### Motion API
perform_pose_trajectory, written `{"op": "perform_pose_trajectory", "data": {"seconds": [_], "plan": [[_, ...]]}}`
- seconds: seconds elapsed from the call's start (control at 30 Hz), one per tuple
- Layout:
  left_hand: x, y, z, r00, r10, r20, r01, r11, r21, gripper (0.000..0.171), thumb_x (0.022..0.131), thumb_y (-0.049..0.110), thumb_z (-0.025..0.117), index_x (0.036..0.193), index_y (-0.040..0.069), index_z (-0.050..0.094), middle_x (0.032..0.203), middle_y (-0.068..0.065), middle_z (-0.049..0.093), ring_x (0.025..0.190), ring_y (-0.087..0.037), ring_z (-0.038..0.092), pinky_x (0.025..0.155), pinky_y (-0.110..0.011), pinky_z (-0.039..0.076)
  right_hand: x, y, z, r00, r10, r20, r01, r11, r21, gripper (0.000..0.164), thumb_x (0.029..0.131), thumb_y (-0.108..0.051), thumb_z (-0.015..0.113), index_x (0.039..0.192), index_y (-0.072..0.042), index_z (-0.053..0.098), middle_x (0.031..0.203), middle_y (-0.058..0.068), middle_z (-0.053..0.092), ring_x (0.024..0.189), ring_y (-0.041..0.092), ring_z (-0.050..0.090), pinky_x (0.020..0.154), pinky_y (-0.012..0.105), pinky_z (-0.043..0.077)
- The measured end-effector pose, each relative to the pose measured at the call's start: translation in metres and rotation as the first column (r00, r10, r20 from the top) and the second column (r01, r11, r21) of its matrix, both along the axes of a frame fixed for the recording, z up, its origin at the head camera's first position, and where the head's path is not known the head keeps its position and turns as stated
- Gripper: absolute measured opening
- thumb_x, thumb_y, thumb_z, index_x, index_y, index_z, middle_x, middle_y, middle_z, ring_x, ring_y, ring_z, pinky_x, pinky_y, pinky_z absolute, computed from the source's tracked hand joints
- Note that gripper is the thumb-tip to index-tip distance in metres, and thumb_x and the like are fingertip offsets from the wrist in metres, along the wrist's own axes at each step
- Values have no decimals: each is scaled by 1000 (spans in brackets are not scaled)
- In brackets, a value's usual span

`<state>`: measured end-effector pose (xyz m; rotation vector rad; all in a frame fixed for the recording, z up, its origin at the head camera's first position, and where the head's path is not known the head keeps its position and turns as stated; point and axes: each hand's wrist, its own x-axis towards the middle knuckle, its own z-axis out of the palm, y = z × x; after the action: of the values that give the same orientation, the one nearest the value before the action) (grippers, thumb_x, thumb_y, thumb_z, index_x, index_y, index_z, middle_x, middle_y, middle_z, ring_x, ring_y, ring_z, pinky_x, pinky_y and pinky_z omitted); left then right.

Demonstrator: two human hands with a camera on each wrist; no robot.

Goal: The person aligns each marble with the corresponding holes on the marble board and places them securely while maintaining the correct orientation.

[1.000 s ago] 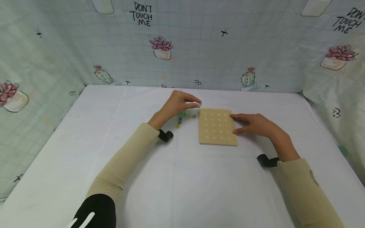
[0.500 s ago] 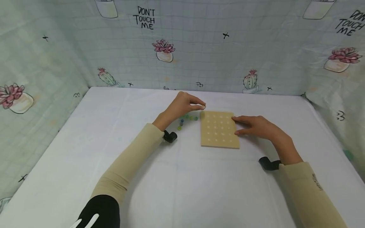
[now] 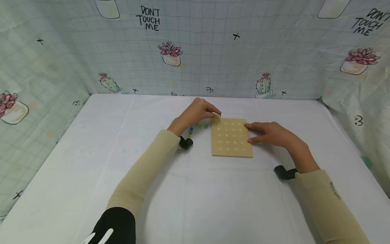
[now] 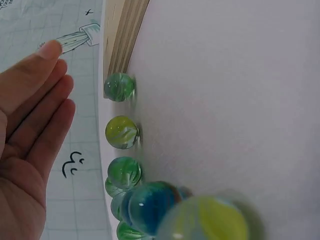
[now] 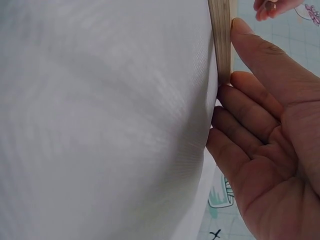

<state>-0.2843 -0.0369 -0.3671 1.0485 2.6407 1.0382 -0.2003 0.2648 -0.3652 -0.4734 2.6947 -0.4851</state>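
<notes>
A square wooden board (image 3: 231,139) with rows of shallow dimples lies on the table. My left hand (image 3: 199,110) is over the board's far left corner, with a small marble (image 5: 270,6) pinched at its fingertips; the right wrist view shows the marble as brownish. My right hand (image 3: 272,134) touches the board's right edge with thumb and index finger, the other fingers relaxed below in the right wrist view. Left of the board sit several glass marbles, among them a green one (image 4: 119,87) near the board's corner, a yellow one (image 4: 122,132) and a blue one (image 4: 152,207).
A white cloth (image 3: 182,196) covers the table. Behind and beside it hangs a printed curtain (image 3: 207,51) with cactus drawings. Black wrist camera mounts (image 3: 186,143) stick out below both wrists. The nearest yellow marble (image 4: 215,220) looms large in the left wrist view.
My left hand has moved right with the marble, from beside the board's far left corner to over it. The right hand stays at the board's right edge. The head view shifts slightly.
</notes>
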Motion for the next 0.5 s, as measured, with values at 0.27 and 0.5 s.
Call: {"op": "perform_pose_trajectory", "data": {"seconds": [0.27, 0.5], "plan": [[-11, 0, 1, 995, -26, 97, 32, 998, -60, 18, 91, 20, 79, 108, 15, 82, 105, 5, 78, 106, -9, 69, 94, -25, 53, 0, -2, 4, 1000, 6, 13, -6, 1000, 10, 79, 92, -51, 72, 154, -11, 45, 156, 20, 42, 144, 45, 35, 113, 64, 34], [-9, 7, 5, 987, -14, 160, 24, 998, -56, 14, 88, 16, 82, 102, 13, 83, 99, 5, 78, 101, -7, 68, 96, -24, 51, -1, -1, 5, 1000, 5, 22, -5, 1000, 9, 79, 92, -50, 73, 154, -11, 45, 156, 20, 42, 145, 45, 35, 114, 64, 33]]}}
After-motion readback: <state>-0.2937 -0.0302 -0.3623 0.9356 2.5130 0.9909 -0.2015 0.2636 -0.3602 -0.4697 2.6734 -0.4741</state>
